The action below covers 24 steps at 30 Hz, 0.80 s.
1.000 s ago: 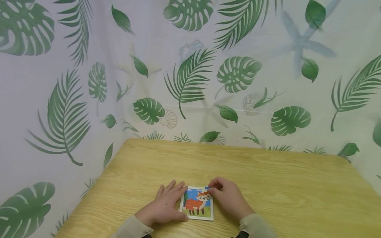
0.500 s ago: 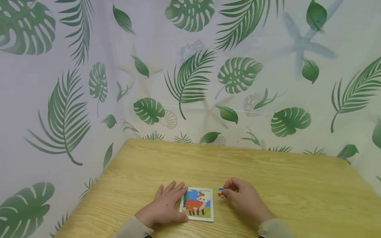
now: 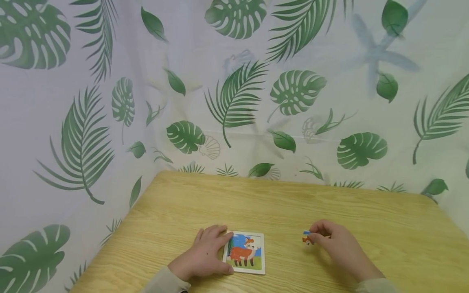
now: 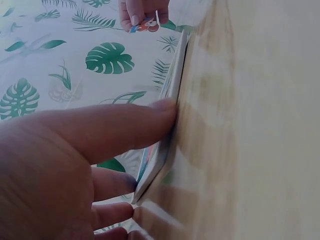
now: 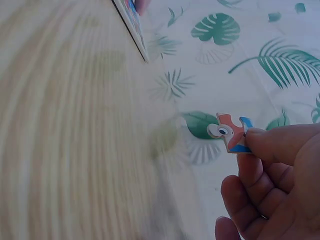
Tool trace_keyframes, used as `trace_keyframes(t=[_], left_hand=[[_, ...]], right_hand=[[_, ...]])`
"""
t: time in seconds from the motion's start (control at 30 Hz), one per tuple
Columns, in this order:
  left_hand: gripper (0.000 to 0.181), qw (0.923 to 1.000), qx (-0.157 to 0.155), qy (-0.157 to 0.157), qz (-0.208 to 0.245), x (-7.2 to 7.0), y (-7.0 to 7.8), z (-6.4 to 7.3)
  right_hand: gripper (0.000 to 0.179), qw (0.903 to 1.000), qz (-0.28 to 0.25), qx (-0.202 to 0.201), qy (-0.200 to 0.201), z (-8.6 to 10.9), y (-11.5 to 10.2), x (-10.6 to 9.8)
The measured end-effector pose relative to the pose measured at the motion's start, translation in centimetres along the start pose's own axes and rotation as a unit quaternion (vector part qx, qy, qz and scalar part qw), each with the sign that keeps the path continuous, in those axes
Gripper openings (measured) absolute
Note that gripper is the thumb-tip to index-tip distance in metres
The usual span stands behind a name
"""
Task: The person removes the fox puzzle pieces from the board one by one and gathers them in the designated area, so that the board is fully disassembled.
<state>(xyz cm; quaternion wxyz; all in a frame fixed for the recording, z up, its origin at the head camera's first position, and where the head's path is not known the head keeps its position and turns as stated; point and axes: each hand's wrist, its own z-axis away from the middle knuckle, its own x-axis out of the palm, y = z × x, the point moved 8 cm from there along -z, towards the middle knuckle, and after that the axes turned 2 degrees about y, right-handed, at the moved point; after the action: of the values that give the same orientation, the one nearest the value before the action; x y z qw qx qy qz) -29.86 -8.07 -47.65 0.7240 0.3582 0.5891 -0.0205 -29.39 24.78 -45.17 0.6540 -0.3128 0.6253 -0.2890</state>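
Note:
A square fox jigsaw puzzle [image 3: 242,254] in a white frame lies flat on the table, with a pale gap at its upper right. My left hand [image 3: 203,252] rests at the puzzle's left side, thumb on the near left corner and index finger at the far left corner. In the left wrist view, the thumb presses along the frame's edge [image 4: 172,95]. Well to the right, my right hand [image 3: 337,244] pinches a jigsaw piece [image 5: 231,134] between thumb and fingers. The piece shows an eye, orange fur and blue, and appears lifted above the table.
The wood-grain table [image 3: 234,203] spreads behind and to the right of the puzzle. A white curtain printed with green leaves [image 3: 234,97] closes off the back and left sides.
My right hand has carried the jigsaw piece from the puzzle's upper right corner away to the right. The left hand stays at the puzzle, its fingers drawn in slightly.

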Motion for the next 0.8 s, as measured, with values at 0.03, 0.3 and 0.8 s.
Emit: trace_keyframes(t=[0.03, 0.3, 0.8], left_hand=[[0.092, 1.0, -0.002, 0.0, -0.008, 0.0, 0.1, 0.0], [0.088, 0.9995, -0.016, -0.003, -0.026, -0.2, 0.6, 0.1], [0.089, 0.9997, -0.005, -0.014, 0.019, 0.2, -0.1, -0.3]], right_hand=[[0.028, 1.0, 0.004, 0.004, 0.0, 0.1, 0.4, -0.4], [0.044, 0.999, 0.008, 0.044, 0.002, 0.3, 3.6, -3.7], [0.036, 0.9962, 0.059, 0.063, 0.001, -0.2, 7.2, -6.1]])
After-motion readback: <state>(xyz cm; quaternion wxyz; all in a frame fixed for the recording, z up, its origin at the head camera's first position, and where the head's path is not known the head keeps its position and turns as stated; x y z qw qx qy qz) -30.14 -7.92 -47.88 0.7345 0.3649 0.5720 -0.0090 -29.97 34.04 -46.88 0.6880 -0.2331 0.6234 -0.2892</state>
